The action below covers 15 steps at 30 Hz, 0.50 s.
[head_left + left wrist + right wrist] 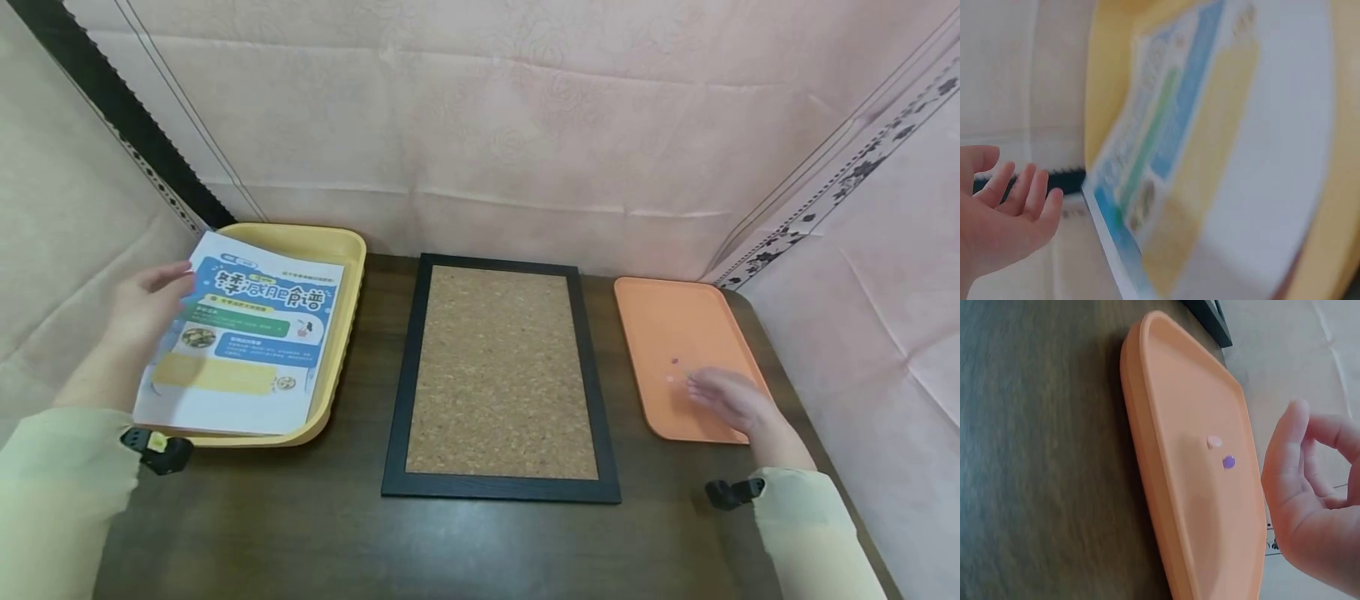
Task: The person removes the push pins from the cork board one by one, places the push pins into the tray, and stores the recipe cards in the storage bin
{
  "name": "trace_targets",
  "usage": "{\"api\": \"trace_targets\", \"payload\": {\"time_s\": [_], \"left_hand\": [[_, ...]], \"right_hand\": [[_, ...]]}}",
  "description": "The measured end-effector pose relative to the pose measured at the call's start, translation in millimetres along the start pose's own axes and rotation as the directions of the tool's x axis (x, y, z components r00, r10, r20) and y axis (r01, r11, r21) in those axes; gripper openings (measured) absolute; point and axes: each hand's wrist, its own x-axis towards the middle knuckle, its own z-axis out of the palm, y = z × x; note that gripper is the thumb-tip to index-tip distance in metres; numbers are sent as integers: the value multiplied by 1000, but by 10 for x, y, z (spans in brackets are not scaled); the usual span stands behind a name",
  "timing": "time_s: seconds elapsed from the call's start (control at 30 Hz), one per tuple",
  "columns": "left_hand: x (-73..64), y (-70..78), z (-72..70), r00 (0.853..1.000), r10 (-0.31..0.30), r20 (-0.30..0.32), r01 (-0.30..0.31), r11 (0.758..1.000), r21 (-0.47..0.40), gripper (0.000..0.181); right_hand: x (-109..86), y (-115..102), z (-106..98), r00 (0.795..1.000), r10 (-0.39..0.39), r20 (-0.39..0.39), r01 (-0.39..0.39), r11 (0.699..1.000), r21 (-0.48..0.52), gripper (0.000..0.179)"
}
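Note:
My left hand [153, 304] is beside the upper left edge of a stack of printed sheets [247, 333], which lies in a yellow tray [348, 250]. In the left wrist view, the left hand [1013, 219] has loosely bent, spread fingers with nothing in them; the blurred sheets [1210, 187] are to its right. Over an orange tray [675, 317] hovers my right hand [727, 396], its fingers loosely bent. Nothing shows between the fingers of the right hand [1316, 494] in the right wrist view. A small purple piece [1229, 462] and a pale pink piece [1214, 442] lie on that tray.
Between the trays lies a cork board [502, 375] in a black frame [502, 486], on a dark wooden table [300, 533]. Pale cloth [510, 125] hangs behind and on both sides, close to the trays.

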Motion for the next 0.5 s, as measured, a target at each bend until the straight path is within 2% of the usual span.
{"api": "trace_targets", "payload": {"time_s": [0.1, 0.2, 0.23, 0.37, 0.43, 0.47, 0.5], "left_hand": [[-46, 122, 134, 996, 86, 15, -84, 993, -80, 65], [-99, 243, 285, 990, 139, 28, -133, 980, -147, 63], [-99, 266, 346, 989, 146, 24, -138, 968, -208, 60], [-213, 448, 565, 980, 188, 64, -164, 948, -274, 61], [-276, 529, 666, 972, 216, 89, -181, 937, -299, 59], [-327, 587, 708, 964, 238, 115, -198, 938, -284, 61], [-360, 624, 753, 958, 255, 134, -204, 930, -307, 60]], "right_hand": [[-26, -5, -9, 998, 26, -55, -26, 1000, -9, 32], [-40, -4, -9, 994, 45, -99, -49, 998, -35, 31], [-43, -2, -9, 993, 49, -109, -55, 997, -50, 30], [-51, 10, -10, 989, 60, -137, -75, 992, -102, 28], [-52, 23, -13, 986, 67, -152, -88, 987, -136, 27], [-47, 29, -15, 983, 76, -164, -104, 981, -167, 26], [-42, 38, -18, 982, 80, -172, -114, 974, -195, 25]]}}
